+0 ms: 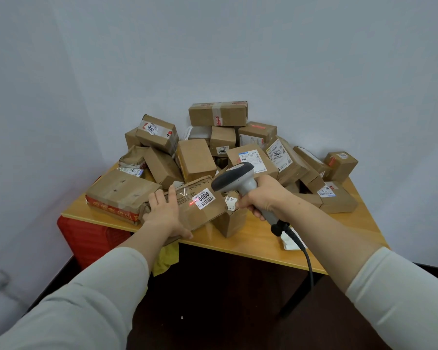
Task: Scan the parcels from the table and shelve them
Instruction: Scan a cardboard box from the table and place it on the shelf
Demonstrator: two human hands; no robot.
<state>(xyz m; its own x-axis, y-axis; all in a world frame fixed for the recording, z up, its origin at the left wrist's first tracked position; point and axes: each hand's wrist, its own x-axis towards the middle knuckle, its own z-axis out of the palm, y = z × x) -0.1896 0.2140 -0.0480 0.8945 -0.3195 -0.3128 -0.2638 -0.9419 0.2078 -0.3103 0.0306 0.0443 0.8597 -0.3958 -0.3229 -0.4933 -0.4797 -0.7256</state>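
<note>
The left hand point(166, 213) lies palm down on a flat brown cardboard parcel point(205, 217), fingers straight and spread across its top and the thumb stretched along its near edge. Whether the thumb hooks under that edge cannot be told. The parcel lies tilted at the front edge of the yellow wooden counter point(250, 239), its near corner sticking out past the edge under the left wrist.

The right hand point(263, 195) is wrapped tightly around the handle of a grey handheld barcode scanner point(238, 176). The scanner's dark head points left and down at the parcel. Between the two hands, a white label printed 5006 point(203, 198) sits on the parcel's top face, and a red light spot point(191, 203) glows just at its left edge. A black coiled cable point(307, 258) runs from the bottom of the handle, down past the right forearm and over the counter's edge.

Just under the right hand stands a small open-topped brown carton point(232, 219), touching the parcel. To the left of the left hand lies a wide crumpled brown package with red printed tape point(122, 193). Beyond both hands a heap of brown cardboard boxes point(220, 147) is piled against the pale wall. Below the counter, left of the left forearm, is a red plastic crate point(86, 236).
</note>
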